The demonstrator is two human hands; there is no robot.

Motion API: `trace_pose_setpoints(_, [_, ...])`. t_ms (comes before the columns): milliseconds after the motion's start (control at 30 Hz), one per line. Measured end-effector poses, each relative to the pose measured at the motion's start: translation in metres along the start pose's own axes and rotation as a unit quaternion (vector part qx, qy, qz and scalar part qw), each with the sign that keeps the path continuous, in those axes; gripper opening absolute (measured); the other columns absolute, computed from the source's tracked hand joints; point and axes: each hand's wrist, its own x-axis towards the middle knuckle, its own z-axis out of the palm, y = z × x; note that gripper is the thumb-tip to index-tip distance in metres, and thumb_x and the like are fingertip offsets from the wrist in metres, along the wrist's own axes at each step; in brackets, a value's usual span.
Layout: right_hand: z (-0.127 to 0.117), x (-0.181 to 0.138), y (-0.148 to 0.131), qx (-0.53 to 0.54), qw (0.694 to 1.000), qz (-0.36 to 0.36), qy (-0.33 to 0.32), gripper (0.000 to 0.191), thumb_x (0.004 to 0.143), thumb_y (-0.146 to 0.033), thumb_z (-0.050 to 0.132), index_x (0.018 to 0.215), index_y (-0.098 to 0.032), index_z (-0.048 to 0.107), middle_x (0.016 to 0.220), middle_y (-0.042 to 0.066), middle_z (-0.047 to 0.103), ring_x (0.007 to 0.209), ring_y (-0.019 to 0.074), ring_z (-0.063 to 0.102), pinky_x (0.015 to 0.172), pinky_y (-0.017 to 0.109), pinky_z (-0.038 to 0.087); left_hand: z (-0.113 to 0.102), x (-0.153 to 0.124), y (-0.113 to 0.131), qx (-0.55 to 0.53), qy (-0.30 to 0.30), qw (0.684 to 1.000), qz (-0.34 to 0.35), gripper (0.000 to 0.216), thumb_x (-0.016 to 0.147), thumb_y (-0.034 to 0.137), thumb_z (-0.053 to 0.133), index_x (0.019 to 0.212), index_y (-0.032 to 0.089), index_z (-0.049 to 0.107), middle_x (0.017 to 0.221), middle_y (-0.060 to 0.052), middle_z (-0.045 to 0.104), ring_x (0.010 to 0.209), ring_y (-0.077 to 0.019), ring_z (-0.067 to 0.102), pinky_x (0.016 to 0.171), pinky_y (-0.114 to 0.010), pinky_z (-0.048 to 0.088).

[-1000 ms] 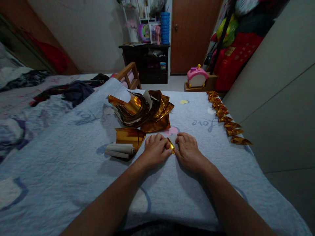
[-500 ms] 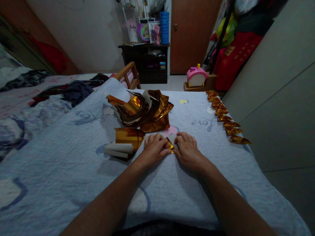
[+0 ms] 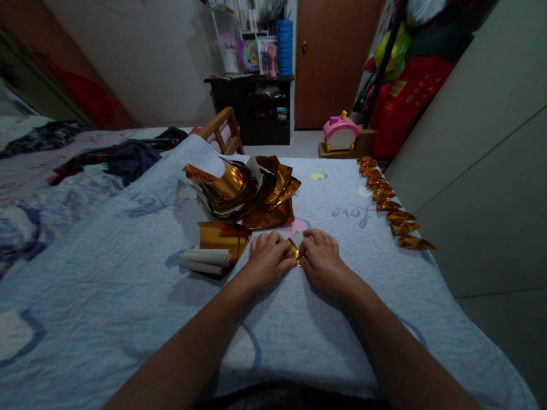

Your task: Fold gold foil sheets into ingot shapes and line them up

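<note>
A small piece of gold foil paper (image 3: 294,249), partly folded with a pale back, lies on the bed cover between my hands. My left hand (image 3: 269,256) pinches its left side, thumb pointing inward. From the right, my right hand (image 3: 321,259) grips the other edge with bent fingers, its fingertips close to the left thumb. Much of the sheet is hidden under the fingers. Just left of my hands are a curled gold sheet (image 3: 217,234) and a pale roll of paper (image 3: 207,259). Beyond them sits a thick curved stack of gold foil sheets (image 3: 239,188).
Folded gold foil pieces (image 3: 391,205) line the right edge of the patterned blue bed cover (image 3: 342,353). Crumpled clothes (image 3: 132,159) lie at left. Past the far edge stand a wooden chair (image 3: 224,128), a dark cabinet (image 3: 252,111) and a pink toy (image 3: 341,131).
My right hand has shifted slightly left, and its fingers have closed in over the gold foil paper. My left hand holds nearly the same place.
</note>
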Motion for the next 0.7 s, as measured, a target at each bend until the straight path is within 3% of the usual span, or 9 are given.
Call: trace_pose_setpoints(700, [-0.0027,0.0005,-0.0045,-0.011,1.000,0.010,-0.023,0.020,0.096,-0.028,0.051,0.112,-0.018,0.059,0.144,0.016,0.049,0.137,0.0316,0.038,0.115,0.054,0.026,-0.0028,0.0021,0.0098,0.015,-0.016,0.999,-0.042,0.016,0.090,0.039,0.061,0.087,0.024,0.064,0.107,-0.003,0.058,0.105,-0.0259,0.048,0.093,-0.041,0.034])
